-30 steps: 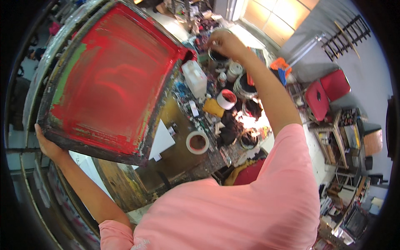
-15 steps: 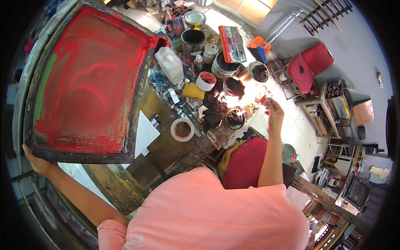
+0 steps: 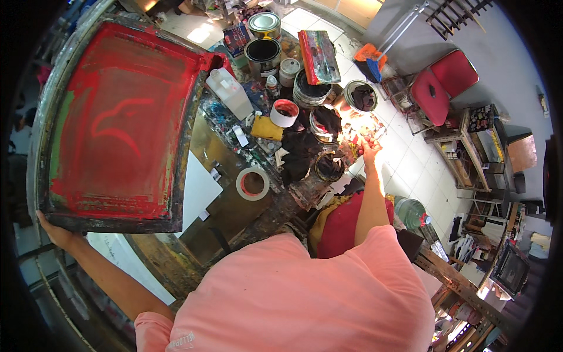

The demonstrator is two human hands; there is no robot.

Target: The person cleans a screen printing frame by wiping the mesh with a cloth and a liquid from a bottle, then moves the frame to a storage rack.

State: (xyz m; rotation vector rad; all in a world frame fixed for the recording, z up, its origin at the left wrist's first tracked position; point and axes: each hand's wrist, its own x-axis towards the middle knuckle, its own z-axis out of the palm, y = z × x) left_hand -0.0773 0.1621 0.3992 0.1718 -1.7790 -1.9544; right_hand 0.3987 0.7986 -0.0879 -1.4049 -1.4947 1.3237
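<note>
A screen-printing frame [image 3: 120,126] with a red-smeared mesh and a pale curved design is tilted up on the left. My left hand [image 3: 56,232] grips its lower left corner, fingers round the dark edge. On the right, my right hand [image 3: 370,154] reaches into a sunlit patch at the table's edge. Its fingers are drawn together at small red and pale scraps [image 3: 359,139]; glare hides what they hold, if anything. Beside it stand open cans with dark cloth, one nearer [image 3: 329,167] and one farther [image 3: 324,124].
On the paint-stained table stand a white jug [image 3: 230,94], a black paint can [image 3: 263,57], a tape roll [image 3: 253,184], a yellow sponge [image 3: 267,127] and white paper [image 3: 199,186]. A red chair [image 3: 431,97] and a large clear bottle [image 3: 410,212] are at the right.
My right hand has moved slightly left, down to the scraps at the sunlit table edge. My left hand keeps its grip on the frame, which sits slightly lower in view.
</note>
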